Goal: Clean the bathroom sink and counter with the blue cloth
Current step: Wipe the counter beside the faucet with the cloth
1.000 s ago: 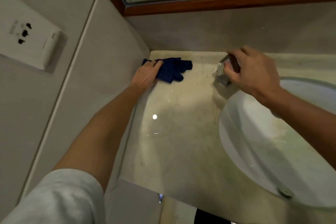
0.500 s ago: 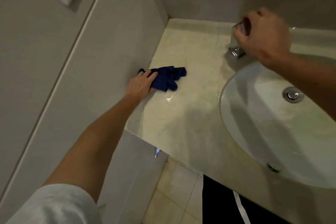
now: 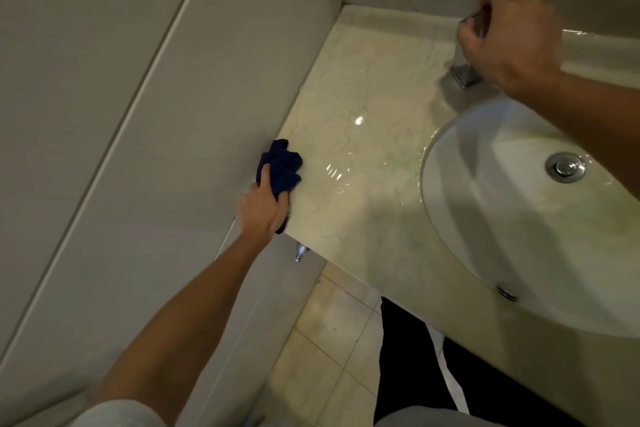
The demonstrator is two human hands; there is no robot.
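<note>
1. Cloth [image 3: 281, 168] now at left-centre of frame, at the near-left corner of the counter [image 3: 363, 90], hard against the side wall [image 3: 207, 114]. One second ago: bunched in the far-left corner under the mirror. Dragged toward the front edge along the wall — one full stroke of the left strip.
2. Left hand [image 3: 265, 208]: fingers curled round the rear of the cloth, thumb on top, palm pressing down. Part of the cloth hangs past the counter's front edge below the hand.
3. Right hand [image 3: 509, 35], upper right of frame: fingers curled round the tap [image 3: 465, 73] handle, as in both earlier frames. Turning or merely bracing — cannot tell.
4. Wet sheen and ripples on the counter just right of the cloth, between it and the sink [image 3: 519, 218]. Water present, not yet taken up.
5. Judgement: wall-side strip done; middle of counter, tap base and basin still to wipe. Greenish staining in the basin untouched. Task early.
</note>
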